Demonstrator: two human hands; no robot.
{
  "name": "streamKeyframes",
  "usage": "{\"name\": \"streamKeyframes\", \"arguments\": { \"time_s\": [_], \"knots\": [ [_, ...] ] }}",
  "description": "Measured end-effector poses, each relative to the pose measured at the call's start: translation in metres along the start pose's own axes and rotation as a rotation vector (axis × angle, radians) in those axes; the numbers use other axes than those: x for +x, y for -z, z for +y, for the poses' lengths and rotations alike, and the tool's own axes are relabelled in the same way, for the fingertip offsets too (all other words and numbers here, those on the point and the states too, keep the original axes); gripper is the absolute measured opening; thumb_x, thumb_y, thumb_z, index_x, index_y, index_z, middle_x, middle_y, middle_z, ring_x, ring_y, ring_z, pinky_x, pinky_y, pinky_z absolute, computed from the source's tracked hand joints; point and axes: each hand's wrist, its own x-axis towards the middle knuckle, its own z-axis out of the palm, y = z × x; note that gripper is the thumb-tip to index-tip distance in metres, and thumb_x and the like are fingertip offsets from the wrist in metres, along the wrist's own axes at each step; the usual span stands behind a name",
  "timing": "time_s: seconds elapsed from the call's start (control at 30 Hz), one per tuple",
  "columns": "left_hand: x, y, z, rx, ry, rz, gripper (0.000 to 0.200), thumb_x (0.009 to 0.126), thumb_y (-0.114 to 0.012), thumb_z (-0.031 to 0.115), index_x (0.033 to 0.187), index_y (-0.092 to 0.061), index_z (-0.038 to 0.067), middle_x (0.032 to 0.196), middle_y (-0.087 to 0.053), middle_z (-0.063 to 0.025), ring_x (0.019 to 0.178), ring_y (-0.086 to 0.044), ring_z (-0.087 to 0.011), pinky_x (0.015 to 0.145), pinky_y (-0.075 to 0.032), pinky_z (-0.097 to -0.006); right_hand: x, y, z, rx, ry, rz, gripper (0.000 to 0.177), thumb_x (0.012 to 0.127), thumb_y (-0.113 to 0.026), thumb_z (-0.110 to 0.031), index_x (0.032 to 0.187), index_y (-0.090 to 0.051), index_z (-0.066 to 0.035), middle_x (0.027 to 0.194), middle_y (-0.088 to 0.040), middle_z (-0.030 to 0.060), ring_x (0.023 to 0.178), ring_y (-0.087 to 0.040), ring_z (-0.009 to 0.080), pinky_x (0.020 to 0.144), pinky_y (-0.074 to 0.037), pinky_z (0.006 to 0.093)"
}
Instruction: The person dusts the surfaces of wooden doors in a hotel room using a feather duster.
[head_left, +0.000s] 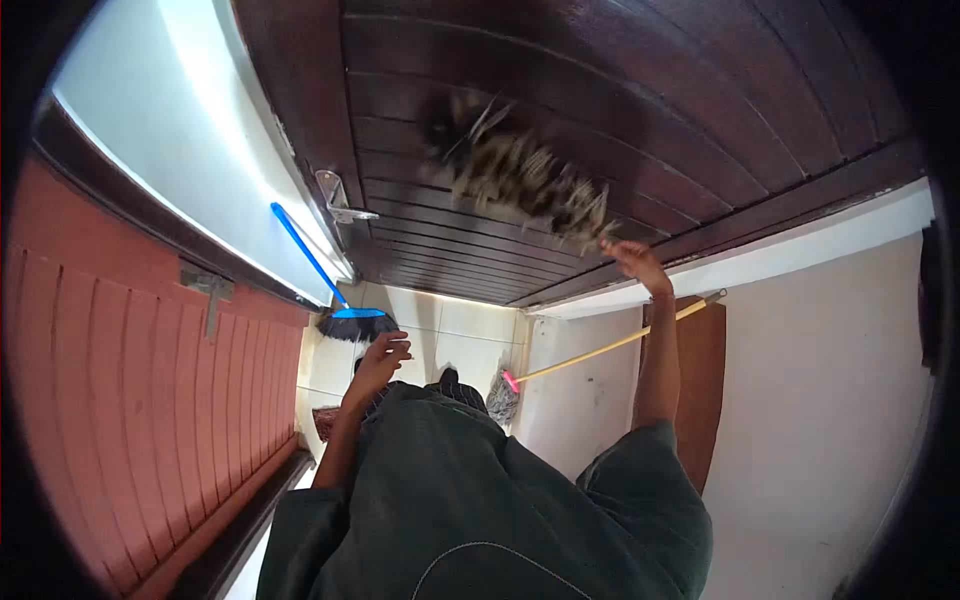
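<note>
My right hand (632,262) is raised and closed on the end of a feather duster (530,178). The duster's brown and cream feathers, blurred by motion, lie against or just in front of the dark slatted wooden door (640,110); whether they touch it I cannot tell. Low in front of my body, my left hand (384,362) hangs with its fingers loosely apart and nothing in it. A metal door handle (342,198) is to the left of the duster.
A blue broom (308,250) with black bristles leans at the left wall. On the right, a mop (610,345) with a yellow pole rests near a brown wooden panel (690,390). A red slatted door (150,400) fills the left side, above tiled floor (462,352).
</note>
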Motion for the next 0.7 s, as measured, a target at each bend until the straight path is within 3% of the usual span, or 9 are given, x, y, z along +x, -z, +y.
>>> {"name": "streamKeyframes", "arguments": {
  "time_s": [0.03,0.07,0.2,0.33,0.4,0.5,0.57,0.63,0.7],
  "knots": [
    [0.001,0.000,0.002,0.001,-0.002,0.000,0.039,0.092,-0.062,0.022,0.128,-0.054,0.009,0.112,-0.064,-0.0068,0.100,-0.064,-0.0170,0.081,-0.049,-0.0327,0.005,-0.001,0.015,-0.048,-0.059,0.022,0.026,0.091,-0.070,-0.033,0.099,-0.075,-0.008,0.085,-0.069,-0.0053,0.079,-0.057,0.0042,0.070,-0.045,0.0222],
    [0.003,-0.001,0.000,0.000,-0.002,0.001,0.039,0.092,-0.062,0.023,0.128,-0.054,0.009,0.112,-0.064,-0.0067,0.100,-0.064,-0.0170,0.082,-0.049,-0.0329,0.006,0.003,0.038,-0.292,-0.004,-0.017,0.039,0.089,-0.066,-0.047,0.101,-0.074,-0.010,0.091,-0.071,-0.0014,0.083,-0.063,0.0126,0.079,-0.049,0.0263],
    [-0.003,-0.002,0.010,0.029,0.026,0.032,0.040,0.094,-0.062,0.027,0.128,-0.053,0.008,0.114,-0.064,-0.0081,0.101,-0.064,-0.0182,0.083,-0.049,-0.0348,0.044,0.045,0.136,-1.495,0.059,0.077,0.037,0.082,-0.076,-0.036,0.109,-0.074,-0.010,0.103,-0.072,0.0093,0.089,-0.066,0.0144,0.074,-0.053,0.0324],
    [-0.003,0.006,0.001,0.044,0.050,0.040,0.041,0.096,-0.061,0.031,0.128,-0.053,0.007,0.115,-0.064,-0.0096,0.102,-0.065,-0.0194,0.083,-0.049,-0.0360,0.026,0.060,0.104,-0.476,-0.001,0.064,0.034,0.087,-0.075,-0.032,0.109,-0.074,-0.007,0.089,-0.074,0.0049,0.072,-0.063,0.0129,0.064,-0.048,0.0277],
    [0.000,0.007,-0.007,0.045,0.060,0.036,0.041,0.096,-0.060,0.032,0.128,-0.053,0.007,0.116,-0.064,-0.0103,0.102,-0.065,-0.0199,0.084,-0.049,-0.0362,-0.022,0.033,0.017,-0.223,0.130,0.062,0.028,0.094,-0.067,-0.028,0.102,-0.072,-0.001,0.069,-0.059,-0.0046,0.057,-0.045,0.0048,0.051,-0.032,0.0225],
    [0.002,0.004,-0.005,0.052,0.096,0.018,0.037,0.097,-0.059,0.029,0.128,-0.053,0.009,0.118,-0.063,-0.0083,0.102,-0.064,-0.0181,0.085,-0.049,-0.0325,-0.042,0.039,0.006,0.077,0.186,0.060,0.023,0.097,-0.063,-0.026,0.096,-0.069,-0.003,0.061,-0.042,-0.0088,0.052,-0.031,0.0014,0.047,-0.021,0.0224],
    [0.003,-0.002,-0.001,0.048,0.093,-0.002,0.035,0.097,-0.057,0.027,0.127,-0.054,0.010,0.119,-0.063,-0.0070,0.103,-0.064,-0.0172,0.085,-0.048,-0.0306,-0.033,0.049,0.039,0.135,0.095,0.003,0.023,0.097,-0.063,-0.024,0.098,-0.069,-0.002,0.061,-0.042,-0.0090,0.051,-0.031,0.0004,0.047,-0.020,0.0199],
    [0.004,-0.005,0.003,0.042,0.066,-0.030,0.034,0.098,-0.056,0.027,0.127,-0.054,0.010,0.120,-0.063,-0.0067,0.103,-0.064,-0.0174,0.085,-0.048,-0.0307,-0.013,0.079,0.101,-0.081,-0.015,-0.172,0.031,0.090,-0.069,-0.039,0.098,-0.073,-0.010,0.077,-0.063,0.0018,0.056,-0.048,0.0082,0.050,-0.037,0.0288],
    [0.008,-0.009,0.007,0.040,0.050,-0.036,0.037,0.097,-0.058,0.030,0.128,-0.053,0.009,0.117,-0.064,-0.0077,0.104,-0.063,-0.0183,0.085,-0.048,-0.0336,-0.014,0.075,0.118,-0.694,-0.158,0.043,0.042,0.081,-0.072,-0.051,0.097,-0.074,-0.013,0.081,-0.065,0.0046,0.065,-0.055,0.0138,0.060,-0.044,0.0342]
  ]
}}
